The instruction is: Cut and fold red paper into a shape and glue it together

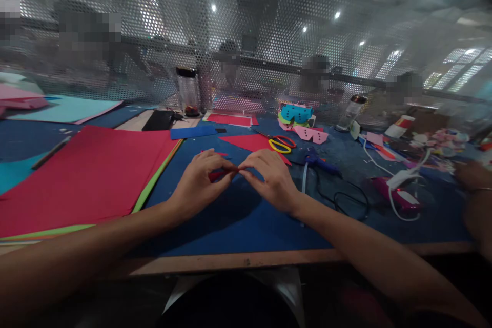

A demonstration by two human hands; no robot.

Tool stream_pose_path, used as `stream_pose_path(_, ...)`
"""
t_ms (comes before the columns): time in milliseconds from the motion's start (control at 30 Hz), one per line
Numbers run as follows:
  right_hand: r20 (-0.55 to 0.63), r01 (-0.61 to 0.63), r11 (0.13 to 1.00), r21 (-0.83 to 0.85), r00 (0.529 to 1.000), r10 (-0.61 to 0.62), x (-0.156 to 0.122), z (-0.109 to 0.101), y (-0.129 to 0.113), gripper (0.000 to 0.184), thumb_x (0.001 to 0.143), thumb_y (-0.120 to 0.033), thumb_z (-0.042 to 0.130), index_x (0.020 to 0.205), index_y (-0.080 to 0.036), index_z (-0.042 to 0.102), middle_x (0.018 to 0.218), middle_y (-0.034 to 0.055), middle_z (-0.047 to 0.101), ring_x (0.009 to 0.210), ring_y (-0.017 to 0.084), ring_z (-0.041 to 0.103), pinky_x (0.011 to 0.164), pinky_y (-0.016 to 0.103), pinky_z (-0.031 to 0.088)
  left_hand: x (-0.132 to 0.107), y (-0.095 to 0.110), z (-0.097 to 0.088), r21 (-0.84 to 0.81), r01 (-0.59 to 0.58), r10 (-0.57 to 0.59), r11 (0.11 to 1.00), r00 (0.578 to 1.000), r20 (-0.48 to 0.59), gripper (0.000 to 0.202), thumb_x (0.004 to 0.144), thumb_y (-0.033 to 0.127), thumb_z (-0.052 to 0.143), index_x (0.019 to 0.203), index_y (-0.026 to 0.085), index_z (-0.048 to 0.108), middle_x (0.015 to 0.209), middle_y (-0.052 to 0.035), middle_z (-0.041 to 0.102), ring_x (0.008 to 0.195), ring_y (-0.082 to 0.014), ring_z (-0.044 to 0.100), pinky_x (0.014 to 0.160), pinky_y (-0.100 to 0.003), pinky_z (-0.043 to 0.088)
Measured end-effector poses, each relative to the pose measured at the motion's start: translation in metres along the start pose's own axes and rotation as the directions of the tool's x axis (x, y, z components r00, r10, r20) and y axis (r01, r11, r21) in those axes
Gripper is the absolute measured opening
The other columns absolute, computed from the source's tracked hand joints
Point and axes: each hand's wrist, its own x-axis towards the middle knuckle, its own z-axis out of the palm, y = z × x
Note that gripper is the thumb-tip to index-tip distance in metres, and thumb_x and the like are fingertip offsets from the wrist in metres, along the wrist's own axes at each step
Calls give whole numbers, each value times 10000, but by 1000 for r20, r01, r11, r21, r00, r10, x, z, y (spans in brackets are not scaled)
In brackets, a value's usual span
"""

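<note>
My left hand (200, 182) and my right hand (269, 177) meet over the blue table (238, 220), fingers pinched together. Between them is a small piece of red paper (220, 173), held by both hands at its ends. Just behind my right hand lies a red paper triangle (248, 142). Yellow-and-red scissors (280, 144) rest a little farther back. A blue glue gun (321, 164) with a black cord lies to the right of my right hand.
A stack of large red and green sheets (88, 177) covers the left side. Pink and cyan paper cut-outs (302, 123), a jar (188, 92), a bottle (348, 113) and a pink tool with white cable (397, 192) lie further back and right. Another person's arm (474, 205) is at the right edge. A perforated metal screen (246, 46) backs the table.
</note>
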Motion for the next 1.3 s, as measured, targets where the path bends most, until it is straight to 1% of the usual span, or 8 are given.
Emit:
stream_pose_path(133,-24,9,999,-50,1000,-11,1,-3,-2,101,1040,-297,578,1058,-229,652,1055,66,712,1043,217,637,927,382,447,-1,-2,1,-8,19,-19,1000,1000,-10,89,919,258,659,898,238,743,849,-16,739,889,-228,648,1071,-519,426)
stream_pose_path(267,9,37,994,-104,999,-36,1,-5,-3,126,1047,-308,566,1037,-222,657,1071,69,718,1006,218,624,907,390,423,-1,-3,1,-26,41,-41,999,999,-16,77,919,262,669,906,239,741,873,-12,737,911,-225,650,1089,-505,416)
stream_pose_path(467,15,56,990,-129,998,-54,1,-5,-2,143,1052,-305,558,1066,-215,669,1080,66,726,1004,214,613,903,392,407,-1,-4,1,-20,40,-41,999,999,-16,64,914,273,677,904,243,732,880,-14,736,934,-229,663,1097,-503,424)
stream_pose_path(700,30,37,995,-98,999,-34,1,-5,-3,155,1051,-326,564,1063,-226,681,1081,64,734,1011,222,622,917,406,408,-2,-2,2,-12,6,-6,1000,1000,-26,44,904,256,682,892,250,724,871,-10,748,933,-229,679,1111,-521,427)
stream_pose_path(833,42,41,996,-83,998,-37,1,-5,-3,147,1047,-314,574,1055,-222,689,1071,63,741,1015,217,637,931,399,403,-1,-1,2,0,-13,13,1000,1000,-23,53,903,250,673,882,242,721,867,-11,754,909,-222,682,1128,-535,411)
stream_pose_path(933,33,55,995,-79,998,-53,2,-5,-3,127,1038,-291,589,1038,-213,689,1047,61,744,999,213,644,917,391,403,-1,-1,1,30,-39,40,999,999,-22,52,899,236,670,877,239,718,866,-5,756,885,-212,674,1146,-543,391)
stream_pose_path(1100,40,42,996,-76,998,-39,2,-4,-3,112,1029,-275,595,1008,-215,687,1027,55,749,985,207,644,915,391,401,-1,-2,1,94,-80,82,992,997,-14,56,902,217,661,879,232,710,859,1,758,891,-204,674,1155,-545,383)
stream_pose_path(1300,59,57,994,-88,997,-52,2,-1,-1,113,1032,-263,571,999,-216,668,1020,59,746,984,213,638,923,401,396,-1,-4,1,146,-85,87,986,996,-6,49,895,243,668,864,242,707,856,4,757,885,-207,676,1153,-532,385)
